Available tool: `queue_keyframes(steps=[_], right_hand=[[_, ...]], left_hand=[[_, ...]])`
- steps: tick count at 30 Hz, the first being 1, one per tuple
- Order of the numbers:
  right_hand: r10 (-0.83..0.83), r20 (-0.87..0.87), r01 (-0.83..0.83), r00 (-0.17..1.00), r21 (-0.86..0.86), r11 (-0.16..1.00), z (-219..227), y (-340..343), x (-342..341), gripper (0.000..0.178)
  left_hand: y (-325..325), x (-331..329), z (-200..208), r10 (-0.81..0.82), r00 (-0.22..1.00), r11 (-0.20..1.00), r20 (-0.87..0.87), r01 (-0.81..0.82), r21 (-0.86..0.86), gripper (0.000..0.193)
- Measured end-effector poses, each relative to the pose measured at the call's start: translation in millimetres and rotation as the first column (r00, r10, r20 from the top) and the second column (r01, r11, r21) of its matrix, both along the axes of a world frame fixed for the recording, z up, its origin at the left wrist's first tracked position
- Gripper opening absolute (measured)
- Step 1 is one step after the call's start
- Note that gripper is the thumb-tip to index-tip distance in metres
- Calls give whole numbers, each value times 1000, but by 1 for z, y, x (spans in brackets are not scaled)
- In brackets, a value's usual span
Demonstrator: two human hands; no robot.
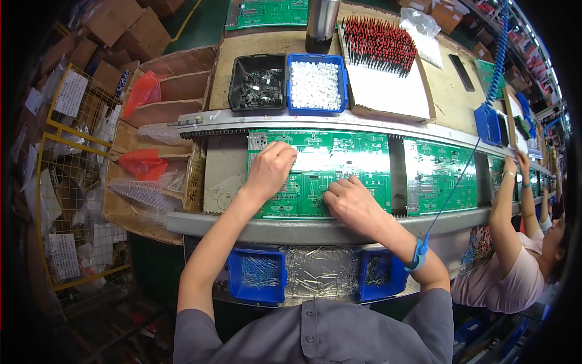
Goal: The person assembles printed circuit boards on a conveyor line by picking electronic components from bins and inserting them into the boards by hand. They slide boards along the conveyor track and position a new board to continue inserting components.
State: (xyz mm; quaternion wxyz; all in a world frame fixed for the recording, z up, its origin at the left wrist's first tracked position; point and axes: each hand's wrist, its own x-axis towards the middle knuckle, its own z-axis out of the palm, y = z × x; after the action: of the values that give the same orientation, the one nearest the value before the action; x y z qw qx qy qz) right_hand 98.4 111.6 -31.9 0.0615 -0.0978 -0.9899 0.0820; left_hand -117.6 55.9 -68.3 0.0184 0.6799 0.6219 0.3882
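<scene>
A green circuit board [357, 155] lies flat on the conveyor rails in front of me. Over its left part is my left hand [273, 167], its fingers pinched together; whatever they hold is hidden. My right hand [351, 201] is closed low over the board's middle, near its front edge, and a small dark part seems to show at the fingertips, too small to name. A blue strap [418, 255] with a coiled cord circles my right wrist. Just below the front rail [279, 229] sit a blue bin of thin blue-bodied leaded parts [259, 273] and another bin with small dark parts [379, 274].
Beyond the rear rail stand a black bin of dark parts [257, 82], a blue bin of white connectors [315, 83] and a box of red-topped black parts [379, 45]. More boards [439, 173] line the conveyor rightward, where a co-worker [509, 261] reaches in. Cardboard boxes [157, 139] stand left.
</scene>
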Motion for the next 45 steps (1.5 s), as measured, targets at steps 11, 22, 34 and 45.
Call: queue_keyframes(steps=[11, 22, 34, 45], right_hand=[[-4, 8, 4, 1000, -8, 1000, 0, 0, 0, 9], [-16, -23, 15, 1000, -56, 998, 4, 2, 1, 10], [-27, -43, 24, 999, -77, 997, 8, 5, 6, 18], [-115, -164, 73, 980, -243, 967, 13, 17, 7, 17]], left_hand=[[0, 6, 2, -5, 992, 1000, -126, 4, -3, 8], [3, 3, 4, 3, 995, 999, -101, -8, -52, 6], [13, 7, 19, -64, 945, 978, -321, -5, -211, 2], [22, 11, 17, -28, 957, 953, -289, -62, -298, 2]])
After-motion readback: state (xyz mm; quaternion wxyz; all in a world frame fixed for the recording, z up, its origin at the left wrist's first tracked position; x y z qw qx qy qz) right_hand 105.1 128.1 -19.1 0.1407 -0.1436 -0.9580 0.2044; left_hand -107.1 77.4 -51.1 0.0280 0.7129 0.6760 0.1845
